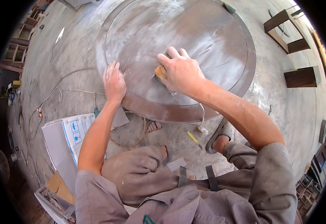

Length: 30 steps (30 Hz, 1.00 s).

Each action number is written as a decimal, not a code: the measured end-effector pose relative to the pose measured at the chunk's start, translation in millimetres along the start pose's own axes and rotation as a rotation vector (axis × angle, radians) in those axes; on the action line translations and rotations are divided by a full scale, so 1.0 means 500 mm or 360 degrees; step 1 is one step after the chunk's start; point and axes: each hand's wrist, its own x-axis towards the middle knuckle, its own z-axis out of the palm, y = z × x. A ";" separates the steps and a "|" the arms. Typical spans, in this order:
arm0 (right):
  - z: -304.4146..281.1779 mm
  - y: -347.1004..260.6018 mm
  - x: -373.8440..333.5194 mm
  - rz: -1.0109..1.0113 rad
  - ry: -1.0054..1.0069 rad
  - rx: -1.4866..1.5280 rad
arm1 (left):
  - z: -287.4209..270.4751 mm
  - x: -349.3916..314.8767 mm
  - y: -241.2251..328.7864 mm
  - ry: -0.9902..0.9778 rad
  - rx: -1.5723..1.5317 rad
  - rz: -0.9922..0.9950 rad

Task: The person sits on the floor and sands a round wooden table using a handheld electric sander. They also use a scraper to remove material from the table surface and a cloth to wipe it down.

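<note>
A large round wooden tabletop (215, 41), brown and streaked with pale dust, spreads out in front of me. My left hand (114, 83) rests on its near left rim, fingers stretched out and holding nothing. Nearer the middle, my right hand (184, 71) is closed around a yellow-orange sanding block (161, 71) with a dark underside, pressed to the surface. My palm and fingers cover part of the block. White dust coats both hands. On the far right rim sits a small dark green piece (229, 8).
A yellow utility knife (193, 139) and a white cable end (203, 129) lie near my feet. Flattened cardboard (60, 140) leans at the left. Cords (60, 93) cross the concrete floor. Dark wooden frames (299, 45) and a wooden box (301, 77) stand at right.
</note>
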 end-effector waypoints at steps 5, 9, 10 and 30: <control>-0.044 0.182 0.042 0.0168 0.0266 -0.0173 | -0.007 0.003 0.005 0.0002 -0.0020 -0.0004; -0.091 0.343 0.108 0.0405 0.0299 -0.0326 | -0.017 -0.004 0.000 -0.0010 -0.0004 -0.0017; -0.106 0.382 0.119 0.0469 0.0284 -0.0365 | -0.015 0.000 0.004 -0.0009 -0.0016 -0.0009; -0.043 0.239 0.027 0.0192 0.0330 -0.0270 | -0.013 -0.003 -0.003 0.0073 -0.0017 0.0060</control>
